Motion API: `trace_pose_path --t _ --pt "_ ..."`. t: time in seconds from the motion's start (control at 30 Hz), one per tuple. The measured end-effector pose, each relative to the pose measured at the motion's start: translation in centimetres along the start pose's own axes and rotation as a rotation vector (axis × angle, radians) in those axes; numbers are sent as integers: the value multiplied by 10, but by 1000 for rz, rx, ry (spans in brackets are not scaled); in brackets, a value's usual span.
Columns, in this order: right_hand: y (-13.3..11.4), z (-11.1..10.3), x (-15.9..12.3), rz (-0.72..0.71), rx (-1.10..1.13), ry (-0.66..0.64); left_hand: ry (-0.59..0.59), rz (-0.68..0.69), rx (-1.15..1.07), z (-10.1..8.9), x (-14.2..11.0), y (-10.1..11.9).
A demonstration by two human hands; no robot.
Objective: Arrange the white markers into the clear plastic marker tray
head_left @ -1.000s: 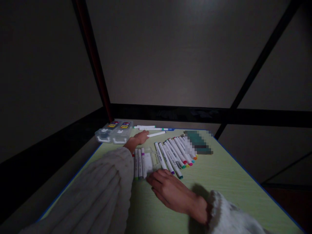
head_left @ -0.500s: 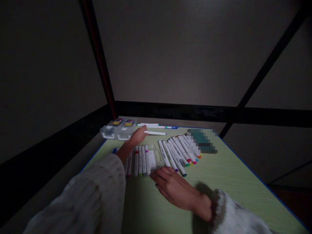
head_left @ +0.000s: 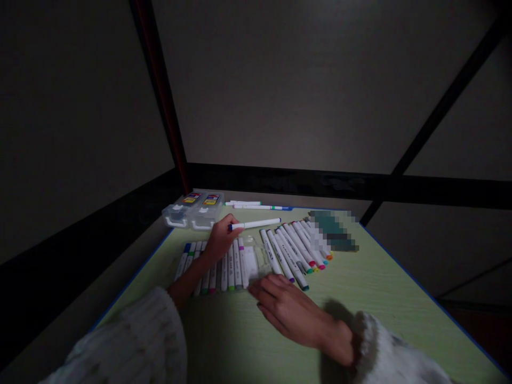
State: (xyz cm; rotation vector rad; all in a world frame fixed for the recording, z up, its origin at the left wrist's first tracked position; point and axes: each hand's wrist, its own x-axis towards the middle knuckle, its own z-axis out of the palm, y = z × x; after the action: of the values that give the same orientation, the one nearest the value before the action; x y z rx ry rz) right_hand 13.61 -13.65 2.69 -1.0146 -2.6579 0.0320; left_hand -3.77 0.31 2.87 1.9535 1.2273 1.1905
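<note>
Hands (head_left: 219,241): white, blue-ended marker (head_left: 259,224) in left

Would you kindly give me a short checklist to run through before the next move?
1. Marker in left hand: ok, held near one end.
2. Free space in tray: ok, just right of the row.
3. Right hand steadying the tray: cannot tell; fingertips are at its near edge.
4. Row fully in view: not ok, left wrist hides part.
5. Loose markers spread apart: not ok, several bunch together.
</note>
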Motion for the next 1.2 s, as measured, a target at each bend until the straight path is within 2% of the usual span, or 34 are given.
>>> trace_pose_path --t 0.3,0.57,0.7,0.9,1.03,1.2 --pt "0 1 0 14 14 8 -72 -102 -270 10 -7 7" --pt "1 2 2 13 27 17 -89 -178 -251 1 -19 9" --pt "2 2 0 47 72 149 -74 -205 -288 -2 -19 11" --pt "15 6 -5 279 57 430 -61 -236 -338 -4 -16 7" --pt "27 8 -5 372 7 506 -56 -259 -370 -1 -14 -1" --pt "33 7 -4 391 -63 518 -73 -313 -464 1 -16 -2"
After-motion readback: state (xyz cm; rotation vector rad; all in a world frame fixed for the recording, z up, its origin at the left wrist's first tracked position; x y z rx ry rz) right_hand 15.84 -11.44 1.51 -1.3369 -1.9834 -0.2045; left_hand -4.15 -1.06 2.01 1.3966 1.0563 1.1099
